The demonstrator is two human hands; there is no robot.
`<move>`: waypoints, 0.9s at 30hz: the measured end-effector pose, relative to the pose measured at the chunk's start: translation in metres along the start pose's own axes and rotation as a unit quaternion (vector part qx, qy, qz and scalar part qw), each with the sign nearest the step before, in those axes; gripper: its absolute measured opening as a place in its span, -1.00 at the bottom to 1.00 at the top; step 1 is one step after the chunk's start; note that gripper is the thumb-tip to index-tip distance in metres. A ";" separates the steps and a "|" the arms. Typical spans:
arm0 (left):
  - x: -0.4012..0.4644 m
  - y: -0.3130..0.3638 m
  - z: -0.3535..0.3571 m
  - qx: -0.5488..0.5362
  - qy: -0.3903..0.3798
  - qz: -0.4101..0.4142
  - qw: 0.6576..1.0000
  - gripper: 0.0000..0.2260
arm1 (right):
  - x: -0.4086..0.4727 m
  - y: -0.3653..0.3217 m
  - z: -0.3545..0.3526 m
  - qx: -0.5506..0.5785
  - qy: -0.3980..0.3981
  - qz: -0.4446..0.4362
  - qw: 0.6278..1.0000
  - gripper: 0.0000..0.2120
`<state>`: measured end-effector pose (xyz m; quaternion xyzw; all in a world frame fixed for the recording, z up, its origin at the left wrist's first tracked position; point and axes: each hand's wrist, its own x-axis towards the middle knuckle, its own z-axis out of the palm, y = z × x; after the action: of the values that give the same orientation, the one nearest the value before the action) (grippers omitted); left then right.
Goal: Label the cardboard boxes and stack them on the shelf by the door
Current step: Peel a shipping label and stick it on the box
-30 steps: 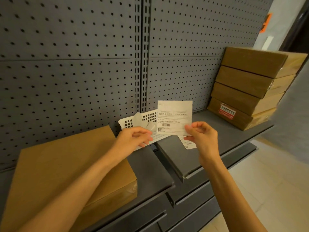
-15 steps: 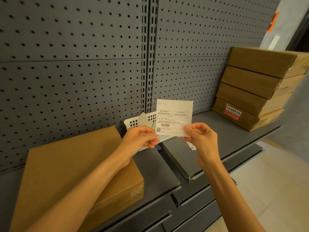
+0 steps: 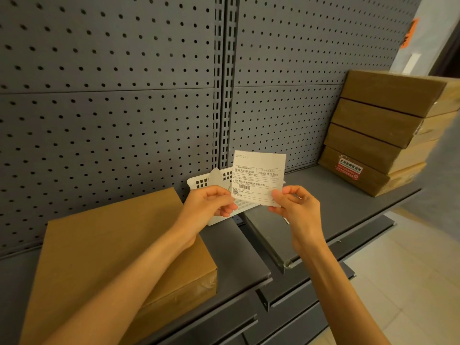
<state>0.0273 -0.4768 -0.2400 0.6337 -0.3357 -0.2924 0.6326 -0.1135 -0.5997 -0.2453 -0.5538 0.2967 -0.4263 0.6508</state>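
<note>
A: Where do we have the label [image 3: 258,176]?

B: At frame centre. Our left hand [image 3: 207,202] pinches its lower left corner, our right hand [image 3: 297,207] pinches the lower right.

A: And the boxes?

B: One cardboard box [image 3: 112,247] at lower left, the stack of boxes [image 3: 383,130] at right, both on the shelf [image 3: 336,205].

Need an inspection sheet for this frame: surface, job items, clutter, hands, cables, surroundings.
Surface: grey metal shelf, two sections, backed by pegboard.
Job's things: printed label held up in both hands; single cardboard box on the left; stack of four boxes on the right, bottom one bearing a red sticker.
Clutter: white basket behind the label.
Grippers: left hand and right hand pinch the label's lower corners.
Cables: nothing seen.
Surroundings: tiled floor, wall at the far right.
</note>
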 end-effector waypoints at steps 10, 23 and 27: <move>0.000 -0.003 0.002 0.038 -0.002 0.021 0.999 -0.91 | 0.010 0.024 0.003 -0.233 0.027 -0.045 0.971 -0.75; 0.006 -0.016 0.002 0.149 -0.002 0.094 0.984 -0.96 | 0.001 0.018 0.027 -0.242 -0.194 -0.088 0.947 -0.89; 0.009 -0.019 0.001 0.171 0.001 0.101 0.980 -0.94 | 0.002 0.019 0.026 -0.232 -0.210 -0.087 0.946 -0.88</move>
<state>0.0325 -0.4849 -0.2588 0.6956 -0.4429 -0.1645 0.5412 -0.0860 -0.5883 -0.2583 -0.7904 0.1946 -0.2746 0.5118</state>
